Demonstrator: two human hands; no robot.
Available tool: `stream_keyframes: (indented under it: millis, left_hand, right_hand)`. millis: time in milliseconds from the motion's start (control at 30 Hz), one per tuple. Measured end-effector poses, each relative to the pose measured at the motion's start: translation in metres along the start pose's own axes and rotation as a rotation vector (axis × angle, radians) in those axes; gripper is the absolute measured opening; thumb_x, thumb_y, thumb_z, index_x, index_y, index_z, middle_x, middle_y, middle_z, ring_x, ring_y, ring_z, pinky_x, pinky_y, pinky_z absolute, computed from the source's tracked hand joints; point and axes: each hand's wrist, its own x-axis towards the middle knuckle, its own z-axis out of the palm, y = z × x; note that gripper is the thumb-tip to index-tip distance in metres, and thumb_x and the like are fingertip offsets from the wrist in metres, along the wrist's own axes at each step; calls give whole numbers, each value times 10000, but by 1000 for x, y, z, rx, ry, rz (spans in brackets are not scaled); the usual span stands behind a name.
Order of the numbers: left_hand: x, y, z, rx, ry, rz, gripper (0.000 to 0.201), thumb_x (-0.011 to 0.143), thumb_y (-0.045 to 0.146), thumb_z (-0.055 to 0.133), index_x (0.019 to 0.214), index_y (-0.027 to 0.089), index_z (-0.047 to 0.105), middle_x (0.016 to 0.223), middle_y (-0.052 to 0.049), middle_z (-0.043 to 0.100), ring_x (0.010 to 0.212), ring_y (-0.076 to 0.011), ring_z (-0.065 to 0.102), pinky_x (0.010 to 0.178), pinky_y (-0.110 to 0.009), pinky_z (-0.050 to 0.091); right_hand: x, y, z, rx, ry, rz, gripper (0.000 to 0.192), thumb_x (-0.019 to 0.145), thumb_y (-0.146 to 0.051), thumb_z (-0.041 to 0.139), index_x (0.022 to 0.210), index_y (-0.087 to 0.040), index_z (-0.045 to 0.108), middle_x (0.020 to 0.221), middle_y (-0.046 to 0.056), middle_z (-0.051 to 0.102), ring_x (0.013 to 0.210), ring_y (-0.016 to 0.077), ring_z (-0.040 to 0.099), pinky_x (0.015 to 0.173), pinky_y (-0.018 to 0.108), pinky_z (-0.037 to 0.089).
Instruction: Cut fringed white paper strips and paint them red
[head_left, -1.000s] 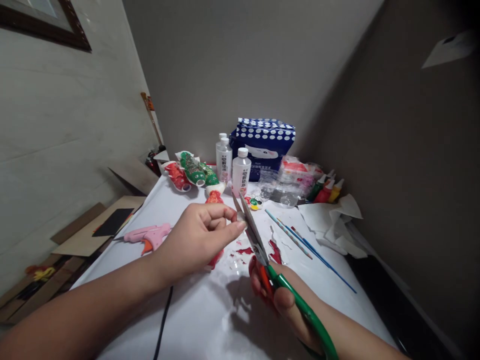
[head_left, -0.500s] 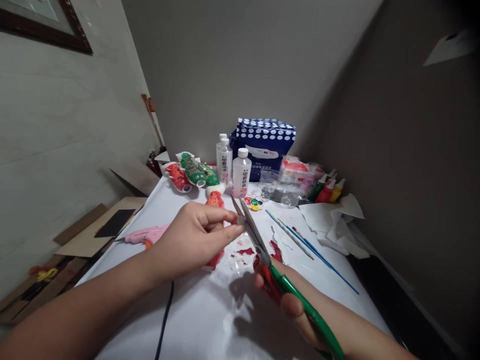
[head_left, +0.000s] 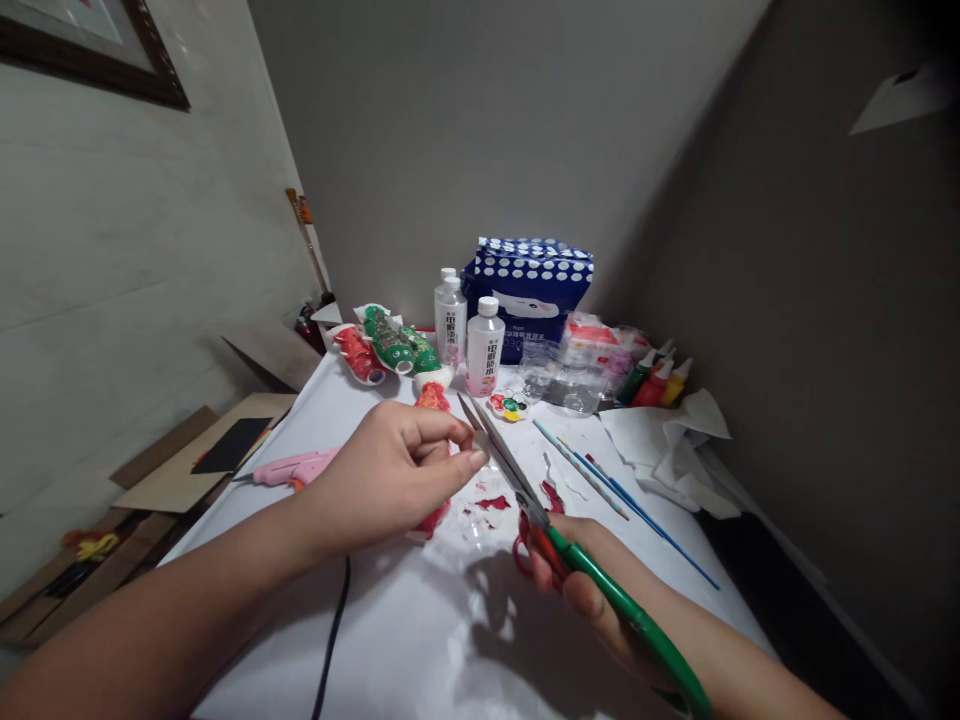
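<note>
My left hand (head_left: 401, 468) pinches a small whitish piece (head_left: 481, 441) between thumb and fingertips, above the white-covered table. My right hand (head_left: 592, 585) is closed around the green and red handles of a pair of scissors (head_left: 511, 470). The slightly parted blades point up and to the left, right beside the pinched piece. Whether they touch it I cannot tell. Behind my left hand lies a red painted fish-like figure (head_left: 433, 396), partly hidden by the hand. Red scraps (head_left: 493, 503) are on the table below the blades.
A pink glue gun (head_left: 289, 468) lies left, a black cable in front. Behind stand bottles (head_left: 485, 350), a blue bag (head_left: 531, 290), painted fish figures (head_left: 388, 340) and a paint palette (head_left: 508, 405). To the right are brushes (head_left: 600, 480), crumpled paper (head_left: 667, 440) and paint bottles (head_left: 652, 382).
The scissors have turned slightly, with their handles further right and the blade tips a little left. My left hand keeps its pinch in nearly the same place.
</note>
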Motion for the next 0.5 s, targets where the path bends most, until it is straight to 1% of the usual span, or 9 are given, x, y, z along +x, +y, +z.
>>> stream_keyframes:
  millis: [33,100,167,233,300,400,500]
  left_hand:
    - [0,0,1,-29,2,-11,379,799,252,582,510,188,345,435,91,259,427,-57,234,436,-214,205]
    - [1,-2,4,-103,11,-50,301,804,268,588,560,181,435,429,97,293,422,-58,258,445,-208,237]
    - [2,-3,8,-170,2,-101,226,815,310,596,652,173,522,434,101,317,421,-60,267,442,-203,249]
    - [3,-4,11,-216,-26,-145,238,825,364,601,701,166,559,455,95,345,425,-60,265,427,-197,240]
    - [5,-5,14,-261,-41,-178,284,841,416,589,709,165,573,470,85,368,420,-61,270,410,-193,231]
    - [6,-9,15,-332,-19,-217,316,862,454,566,707,178,562,466,80,375,401,-67,292,396,-193,225]
    - [6,-11,14,-369,-25,-192,325,876,439,556,676,186,515,467,84,362,403,-63,278,398,-190,198]
  right_hand:
    - [1,-2,1,-8,-12,6,744,730,-896,259,746,-194,506,706,47,502,616,168,415,552,303,405]
    - [2,-3,5,-10,-15,2,749,703,-913,267,710,-193,474,651,20,459,581,147,374,520,287,378]
    - [3,1,12,5,14,-15,738,708,-912,251,694,-199,439,620,-4,417,559,132,341,500,273,357]
    - [2,9,19,15,64,-37,707,750,-884,243,703,-204,431,614,-14,405,552,129,339,498,264,354]
    - [1,18,25,10,91,-57,670,799,-841,252,727,-205,452,622,-11,421,558,135,363,509,264,368]
    - [-1,27,28,12,92,-83,639,832,-804,275,752,-204,477,640,-3,441,569,142,388,530,270,388]
    - [-2,29,26,44,65,-92,667,823,-817,249,755,-198,486,653,4,456,572,142,396,533,270,390]
